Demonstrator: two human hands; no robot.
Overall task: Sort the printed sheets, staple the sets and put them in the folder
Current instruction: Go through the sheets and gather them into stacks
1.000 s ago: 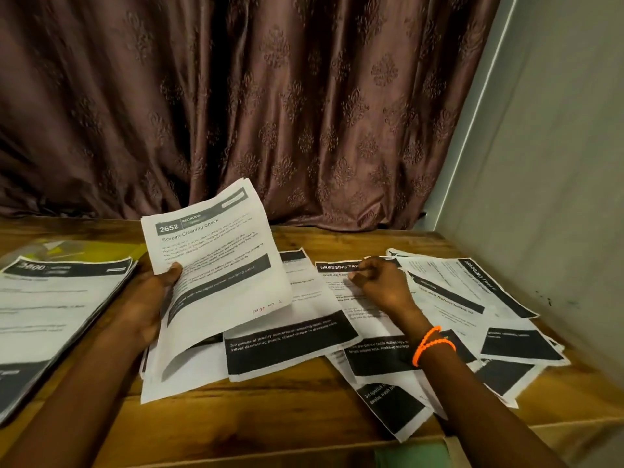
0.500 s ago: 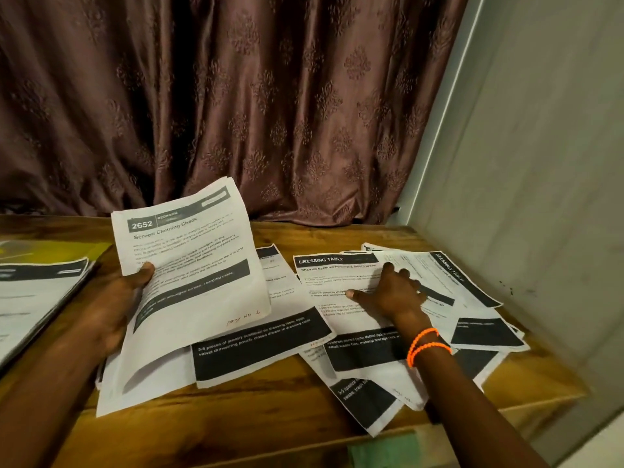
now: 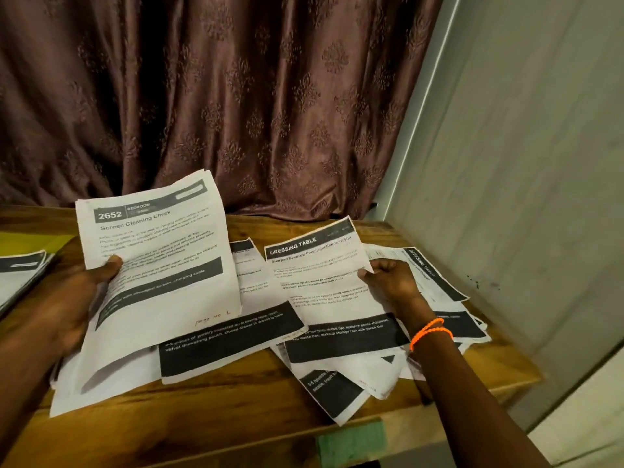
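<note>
Left hand (image 3: 72, 298): grips "Screen Cleaning Check" sheet (image 3: 158, 265) at its left edge, raised.
Right hand (image 3: 391, 282): pinches "DRESSING TABLE" sheet (image 3: 320, 275) by its right edge, lifted off loose sheets (image 3: 439, 295).
Table (image 3: 219, 410): bare wood along near edge.
Wall (image 3: 523, 197): close on the right.

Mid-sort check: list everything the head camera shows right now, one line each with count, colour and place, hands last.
Sheet headed 2652: one, white with dark bands, raised at left.
Dressing table sheet: one, white with dark header, lifted at centre right.
Loose sheets: several, count unclear, white with black blocks, spread on the table.
Side stack: one, white and grey, far left, on something yellow.
Table: one, brown wood.
Curtain: one, brown patterned, behind.
Wall: pale, right.
Bands: orange, on the right wrist.
Left hand: grips the 2652 sheet.
Right hand: pinches the dressing table sheet.
</note>
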